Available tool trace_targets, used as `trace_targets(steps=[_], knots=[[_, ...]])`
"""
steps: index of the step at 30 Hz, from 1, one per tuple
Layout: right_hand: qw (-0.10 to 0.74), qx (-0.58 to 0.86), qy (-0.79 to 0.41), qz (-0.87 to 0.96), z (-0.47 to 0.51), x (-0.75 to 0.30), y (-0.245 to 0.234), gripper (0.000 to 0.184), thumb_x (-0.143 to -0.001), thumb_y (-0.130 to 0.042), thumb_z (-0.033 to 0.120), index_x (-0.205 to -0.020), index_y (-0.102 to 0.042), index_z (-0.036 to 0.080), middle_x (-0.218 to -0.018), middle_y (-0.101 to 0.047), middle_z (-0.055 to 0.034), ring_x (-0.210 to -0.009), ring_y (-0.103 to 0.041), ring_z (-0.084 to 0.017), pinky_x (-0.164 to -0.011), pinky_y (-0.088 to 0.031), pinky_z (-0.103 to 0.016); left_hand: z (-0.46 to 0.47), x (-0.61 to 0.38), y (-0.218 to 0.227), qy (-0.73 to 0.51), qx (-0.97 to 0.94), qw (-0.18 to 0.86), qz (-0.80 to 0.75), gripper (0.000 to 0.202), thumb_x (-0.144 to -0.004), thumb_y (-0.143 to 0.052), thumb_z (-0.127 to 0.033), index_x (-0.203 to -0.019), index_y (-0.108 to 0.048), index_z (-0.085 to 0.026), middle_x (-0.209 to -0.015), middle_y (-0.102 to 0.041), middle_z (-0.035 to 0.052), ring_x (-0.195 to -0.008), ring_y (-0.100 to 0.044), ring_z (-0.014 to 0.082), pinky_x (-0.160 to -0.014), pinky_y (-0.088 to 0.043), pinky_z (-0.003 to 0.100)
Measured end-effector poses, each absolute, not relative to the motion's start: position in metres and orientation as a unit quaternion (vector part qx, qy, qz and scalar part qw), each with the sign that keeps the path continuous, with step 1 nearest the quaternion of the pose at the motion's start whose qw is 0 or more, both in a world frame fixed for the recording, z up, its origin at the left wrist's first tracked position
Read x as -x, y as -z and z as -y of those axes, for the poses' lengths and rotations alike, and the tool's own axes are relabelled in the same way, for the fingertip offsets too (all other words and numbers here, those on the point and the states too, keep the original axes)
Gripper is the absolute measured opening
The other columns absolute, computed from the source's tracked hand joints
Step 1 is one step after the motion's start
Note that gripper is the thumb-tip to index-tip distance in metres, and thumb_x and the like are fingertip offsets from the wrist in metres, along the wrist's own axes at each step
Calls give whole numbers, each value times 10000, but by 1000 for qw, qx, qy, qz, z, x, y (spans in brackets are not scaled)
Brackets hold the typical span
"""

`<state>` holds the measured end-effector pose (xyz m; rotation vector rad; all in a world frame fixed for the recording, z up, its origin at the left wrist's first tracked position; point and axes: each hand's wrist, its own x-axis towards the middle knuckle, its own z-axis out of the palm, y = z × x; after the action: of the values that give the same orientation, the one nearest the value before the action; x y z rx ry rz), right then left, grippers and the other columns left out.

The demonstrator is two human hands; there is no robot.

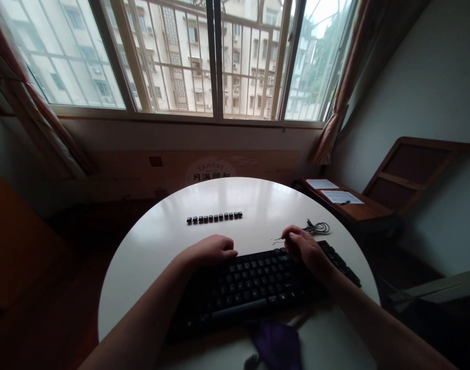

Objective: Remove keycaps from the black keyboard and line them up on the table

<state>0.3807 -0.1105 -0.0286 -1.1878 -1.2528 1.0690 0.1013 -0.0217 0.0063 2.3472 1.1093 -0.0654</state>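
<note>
A black keyboard lies across the white round table. My left hand is curled at the keyboard's upper left edge, thumb pointing right; its fingertips are partly hidden. Over the right part of the keyboard, my right hand pinches a wire keycap puller, whose two thin bent prongs stick out to the left. Several loose black keycaps stand in a row beyond my left hand. Just behind my right hand lies a coiled black cable.
A dark purple object, blurred, lies at the near side of the table, with something dark and bristly beside it. Papers and a pen rest on a wooden chair at right. Windows and curtains are ahead.
</note>
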Motion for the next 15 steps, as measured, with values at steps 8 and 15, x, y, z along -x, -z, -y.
trace_targets(steps=[8,15], knots=[[535,527,-432,499,100,-382,30,231,-848,-459,383,-713,-480,197,-539,-352,47,-442,-318,-93,-409,-200,-221,20,-102,-3,19,-872,268,-409,338,-866,-502,-514,-820,-655,-217,-869,-693,30,-766,-611,205,-629,-406,295],[514,537,-405,532,94,-384,35,237,-876,-402,402,-734,-436,215,-522,-289,58,-424,-295,-111,-402,-209,-232,20,-102,-3,14,-868,275,-414,335,-868,-505,-518,-809,-644,-219,-851,-685,25,-761,-611,204,-632,-408,295]])
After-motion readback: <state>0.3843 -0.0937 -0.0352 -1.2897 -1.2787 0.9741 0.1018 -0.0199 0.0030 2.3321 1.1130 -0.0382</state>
